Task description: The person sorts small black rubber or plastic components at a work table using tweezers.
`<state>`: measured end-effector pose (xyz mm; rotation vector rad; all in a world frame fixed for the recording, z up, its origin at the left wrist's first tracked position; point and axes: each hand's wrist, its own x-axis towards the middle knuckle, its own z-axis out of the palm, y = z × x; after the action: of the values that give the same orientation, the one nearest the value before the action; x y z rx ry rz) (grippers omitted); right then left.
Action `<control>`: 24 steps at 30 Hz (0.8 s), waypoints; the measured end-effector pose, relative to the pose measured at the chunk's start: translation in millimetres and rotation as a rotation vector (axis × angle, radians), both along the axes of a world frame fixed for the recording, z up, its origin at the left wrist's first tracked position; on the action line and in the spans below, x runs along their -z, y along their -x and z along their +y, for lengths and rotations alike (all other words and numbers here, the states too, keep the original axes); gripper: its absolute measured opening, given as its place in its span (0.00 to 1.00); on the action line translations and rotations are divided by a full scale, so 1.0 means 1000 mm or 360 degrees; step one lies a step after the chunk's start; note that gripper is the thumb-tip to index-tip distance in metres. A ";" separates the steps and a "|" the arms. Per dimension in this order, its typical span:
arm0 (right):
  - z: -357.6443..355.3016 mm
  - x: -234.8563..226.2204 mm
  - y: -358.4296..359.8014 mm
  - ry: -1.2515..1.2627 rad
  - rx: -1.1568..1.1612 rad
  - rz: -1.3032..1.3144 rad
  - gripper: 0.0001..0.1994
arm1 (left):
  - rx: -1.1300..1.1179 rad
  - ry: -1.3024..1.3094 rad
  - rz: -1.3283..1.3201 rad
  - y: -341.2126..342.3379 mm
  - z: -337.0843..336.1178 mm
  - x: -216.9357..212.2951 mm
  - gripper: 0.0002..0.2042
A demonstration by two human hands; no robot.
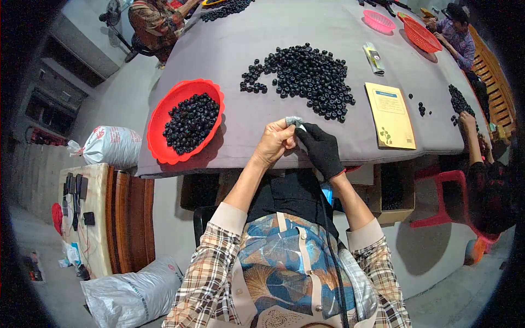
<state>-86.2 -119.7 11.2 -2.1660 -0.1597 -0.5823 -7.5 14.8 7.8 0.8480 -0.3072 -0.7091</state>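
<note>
My left hand (273, 143) is bare, its fingers curled and pinched together, with a grey wrap (293, 121) around a fingertip. A black glove covers my right hand (320, 148), whose fingertips meet the left ones beside the wrap. Whatever sits between the two sets of fingers is too small and hidden to name. Both hands hover over the near edge of the cloth-covered table (246, 120). Just beyond them spreads a loose pile of small black ring-shaped pieces (314, 76). To the left stands a red scalloped basket (155, 131) holding many similar black pieces (191, 123).
Right of the pile lie a yellow booklet (391, 116) and a small packet (374, 59). Pink (379, 22) and red baskets (422, 36) stand farther back. Other people work around the table, one hand (467, 121) at more black pieces. White sacks (117, 146) rest at left.
</note>
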 end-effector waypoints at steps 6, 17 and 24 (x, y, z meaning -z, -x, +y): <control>-0.007 -0.002 -0.001 0.0453 -0.0025 -0.0210 0.13 | 0.0002 0.0031 0.0048 0.001 -0.001 0.001 0.05; -0.010 -0.001 0.000 0.0355 -0.0214 -0.0135 0.13 | 0.0042 0.0179 0.0190 0.000 0.003 0.003 0.07; -0.008 0.001 -0.001 0.0416 -0.0166 -0.0166 0.14 | 0.0065 0.0172 0.0176 -0.003 0.005 0.006 0.07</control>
<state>-85.1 -128.0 10.0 -2.3619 -0.4238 -0.6437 -4.7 19.5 2.1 0.6986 -0.2617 -0.7677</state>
